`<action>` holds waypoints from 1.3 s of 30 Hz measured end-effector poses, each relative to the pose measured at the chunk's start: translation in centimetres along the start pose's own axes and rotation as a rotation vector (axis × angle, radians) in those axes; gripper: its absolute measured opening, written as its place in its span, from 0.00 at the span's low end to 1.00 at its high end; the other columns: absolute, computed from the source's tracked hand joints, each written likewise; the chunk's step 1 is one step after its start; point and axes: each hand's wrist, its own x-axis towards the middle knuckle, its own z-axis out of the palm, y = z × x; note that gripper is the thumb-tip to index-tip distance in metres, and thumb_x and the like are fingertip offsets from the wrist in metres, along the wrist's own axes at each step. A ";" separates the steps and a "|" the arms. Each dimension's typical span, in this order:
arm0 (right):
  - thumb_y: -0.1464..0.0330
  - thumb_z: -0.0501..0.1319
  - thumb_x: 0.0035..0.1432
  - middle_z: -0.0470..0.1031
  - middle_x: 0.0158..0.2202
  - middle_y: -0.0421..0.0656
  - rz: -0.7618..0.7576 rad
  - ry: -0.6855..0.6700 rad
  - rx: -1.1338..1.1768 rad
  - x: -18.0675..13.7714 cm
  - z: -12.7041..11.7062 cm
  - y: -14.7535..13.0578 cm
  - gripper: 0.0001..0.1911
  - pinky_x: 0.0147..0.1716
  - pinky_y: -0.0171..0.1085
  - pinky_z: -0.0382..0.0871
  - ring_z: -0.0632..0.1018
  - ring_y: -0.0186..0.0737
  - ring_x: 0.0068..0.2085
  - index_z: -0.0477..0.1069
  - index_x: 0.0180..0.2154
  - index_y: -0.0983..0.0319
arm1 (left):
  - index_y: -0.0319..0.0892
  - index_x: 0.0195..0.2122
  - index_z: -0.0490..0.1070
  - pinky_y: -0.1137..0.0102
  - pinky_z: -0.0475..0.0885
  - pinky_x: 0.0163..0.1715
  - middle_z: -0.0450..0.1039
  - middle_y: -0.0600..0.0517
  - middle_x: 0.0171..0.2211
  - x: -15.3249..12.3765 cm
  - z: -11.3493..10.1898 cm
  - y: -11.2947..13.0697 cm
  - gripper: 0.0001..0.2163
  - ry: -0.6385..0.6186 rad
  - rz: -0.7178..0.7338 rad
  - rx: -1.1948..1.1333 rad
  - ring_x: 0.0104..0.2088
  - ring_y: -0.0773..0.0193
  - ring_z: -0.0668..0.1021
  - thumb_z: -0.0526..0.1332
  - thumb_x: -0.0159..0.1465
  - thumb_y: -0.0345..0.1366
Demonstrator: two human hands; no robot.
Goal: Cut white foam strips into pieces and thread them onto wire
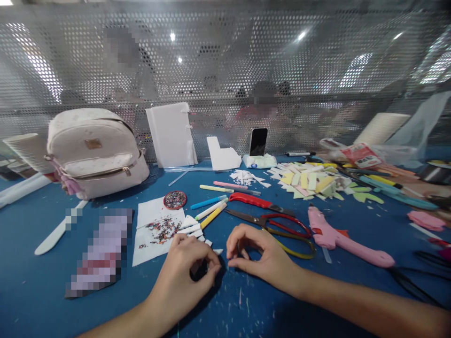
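Blue tabletop (317, 291), near edge: left hand (183, 274) and right hand (262, 258) are pinched, seemingly on one small white scrap (218, 252). Open surface is seen beside both forearms; scissors (278, 225) lie beyond, a perforated screen (225, 70) behind.

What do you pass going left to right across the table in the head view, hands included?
backpack → left hand → right hand → glue gun → pink scrap
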 end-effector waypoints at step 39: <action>0.81 0.67 0.52 0.79 0.34 0.37 0.025 -0.229 -0.264 0.6 -0.6 0.1 0.15 0.34 0.31 0.66 0.76 0.34 0.34 0.72 0.40 0.60 | 0.45 0.29 0.73 0.63 0.58 0.40 0.74 0.59 0.26 0.2 -0.2 -0.1 0.08 0.013 0.007 -0.001 0.27 0.64 0.72 0.60 0.60 0.25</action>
